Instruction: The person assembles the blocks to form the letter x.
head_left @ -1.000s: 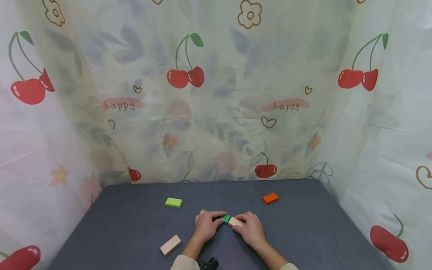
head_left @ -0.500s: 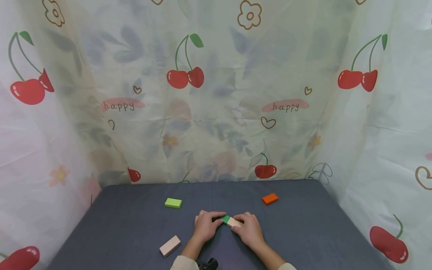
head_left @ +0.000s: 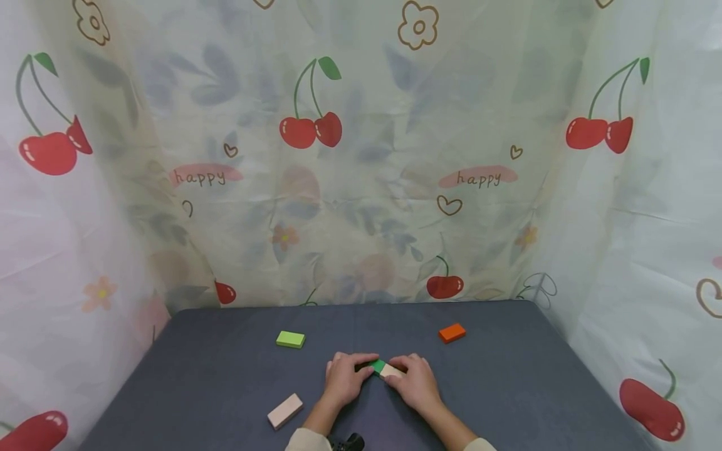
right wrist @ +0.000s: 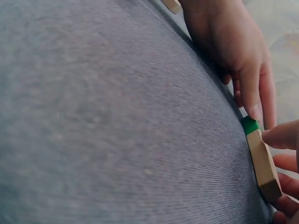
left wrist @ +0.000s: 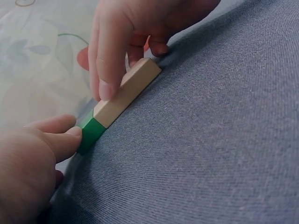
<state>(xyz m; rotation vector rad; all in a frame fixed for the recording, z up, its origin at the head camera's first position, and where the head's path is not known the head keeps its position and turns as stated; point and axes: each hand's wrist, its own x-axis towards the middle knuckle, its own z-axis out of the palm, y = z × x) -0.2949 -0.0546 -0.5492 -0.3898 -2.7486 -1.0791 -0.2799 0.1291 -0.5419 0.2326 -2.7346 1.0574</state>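
In the head view my left hand (head_left: 342, 379) pinches a green block (head_left: 377, 366) between thumb and fingers, near the middle of the table. My right hand (head_left: 418, 383) holds a plain wooden block (left wrist: 122, 95) by its long sides. The two blocks lie end to end on the cloth, their short faces meeting in one straight line. Part of the green block is covered by the left fingers. From the right wrist view, the wooden block's far end shows beside the curled right fingers (right wrist: 286, 184).
A lime green block (head_left: 290, 339) lies at the back left and an orange block (head_left: 452, 333) at the back right. Another pale wooden block (head_left: 285, 411) rests left of my left forearm. A black object (head_left: 354, 442) sits by the left sleeve. Printed curtains surround the dark tabletop (head_left: 496, 376).
A thin dark gap between the green and wooden blocks has closed. My right hand has shifted slightly left with the wooden block, while the left hand stays in place.
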